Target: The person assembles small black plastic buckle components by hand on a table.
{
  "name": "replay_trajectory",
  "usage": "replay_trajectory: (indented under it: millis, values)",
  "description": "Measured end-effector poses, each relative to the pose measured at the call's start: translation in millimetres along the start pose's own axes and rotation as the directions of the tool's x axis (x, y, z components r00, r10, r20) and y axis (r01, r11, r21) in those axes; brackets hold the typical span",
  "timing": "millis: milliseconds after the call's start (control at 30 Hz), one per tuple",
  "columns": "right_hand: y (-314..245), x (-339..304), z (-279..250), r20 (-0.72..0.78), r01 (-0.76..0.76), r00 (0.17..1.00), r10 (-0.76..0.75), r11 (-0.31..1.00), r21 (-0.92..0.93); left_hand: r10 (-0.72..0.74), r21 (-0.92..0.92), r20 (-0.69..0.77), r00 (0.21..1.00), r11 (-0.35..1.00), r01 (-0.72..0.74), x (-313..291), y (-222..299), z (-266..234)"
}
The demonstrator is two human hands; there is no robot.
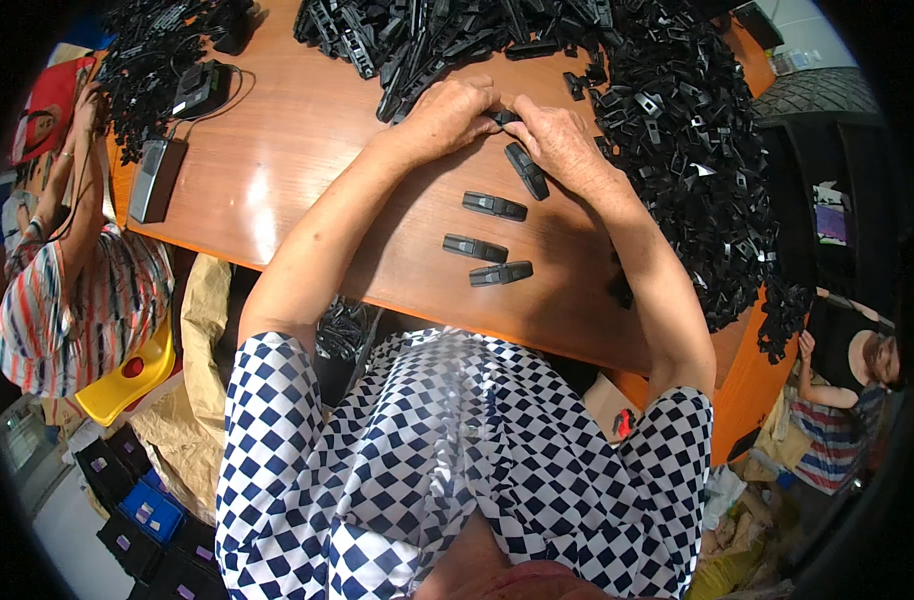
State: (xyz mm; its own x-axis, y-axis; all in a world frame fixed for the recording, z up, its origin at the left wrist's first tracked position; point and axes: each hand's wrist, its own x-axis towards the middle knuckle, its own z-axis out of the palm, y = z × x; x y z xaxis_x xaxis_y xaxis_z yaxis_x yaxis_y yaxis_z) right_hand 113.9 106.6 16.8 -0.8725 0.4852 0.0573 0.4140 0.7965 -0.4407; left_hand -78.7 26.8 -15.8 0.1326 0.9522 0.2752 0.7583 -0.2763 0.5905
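Observation:
My left hand [449, 118] and my right hand [560, 146] meet over the far middle of the brown table [317, 190]. Between their fingertips they pinch a small black plastic part [502, 118], mostly covered by the fingers. Just below my right hand lies a longish black plastic piece [526, 171], tilted, its far end near the fingers. Nearer to me several alike pieces lie apart: one black piece [494, 206] alone, then another [475, 248] close beside a third [500, 273]. All are narrow with tapered ends.
A big heap of long black parts [427, 45] lies at the far side, a wide heap of small black parts [677, 160] along the right. At left are more black parts [157, 70], a corded black device [201, 90] and a grey box [158, 180]. Other people sit left and right.

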Motion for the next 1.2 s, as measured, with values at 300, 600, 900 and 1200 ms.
replay_trajectory:
  millis: [300,600,900,1200]
  values:
    - [51.9,31.4,-13.9,-0.207,-0.240,0.965,0.164,0.870,-0.430,-0.081,0.041,0.013,0.997,0.996,0.081,-46.3,49.9,1.2]
    - [78.4,42.4,0.5,-0.165,-0.241,0.965,0.203,0.937,-0.252,-0.102,0.447,-0.045,0.994,0.888,0.111,-70.6,4.7,-52.7]
    - [37.2,-8.8,27.4,-0.282,-0.198,0.862,0.422,0.791,0.580,-0.093,0.255,-0.008,0.996,0.963,0.092,-9.3,27.9,-6.8]
    - [11.2,-43.5,-10.3,-0.186,-0.044,0.982,-0.008,0.961,-0.272,-0.064,0.156,-0.123,0.990,0.984,0.083,-30.4,22.5,-6.9]
